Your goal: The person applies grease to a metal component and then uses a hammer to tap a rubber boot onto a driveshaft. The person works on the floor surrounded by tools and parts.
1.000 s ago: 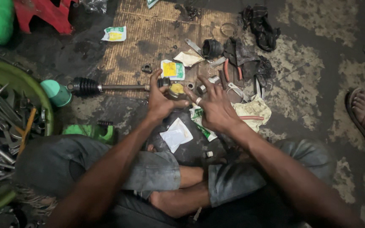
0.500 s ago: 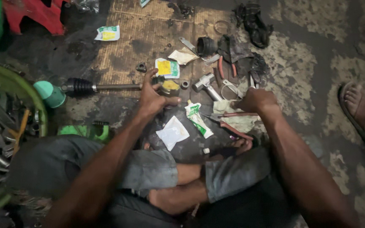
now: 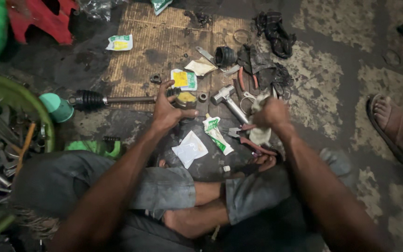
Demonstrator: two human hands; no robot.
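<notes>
I sit cross-legged on a dirty floor. My left hand [image 3: 168,110] grips the joint end [image 3: 185,100] of a drive shaft [image 3: 117,99], whose black rubber boot [image 3: 86,99] lies to the left. My right hand [image 3: 270,115] is closed on a dirty white rag [image 3: 259,134], lifted just above red-handled pliers [image 3: 253,141]. A hammer [image 3: 228,101] lies between my hands. A green-and-white tube [image 3: 216,134] and a white packet [image 3: 190,149] rest in front of my legs.
A green tub of metal tools [image 3: 1,135] stands at the left, a teal cup [image 3: 58,107] beside it. A brown mat [image 3: 164,42] holds sachets, a black boot and rags. Another person's sandalled foot [image 3: 392,125] is at the right.
My right hand has moved right, away from the joint, and picked the rag up off the floor. My left hand stays on the shaft's joint end.
</notes>
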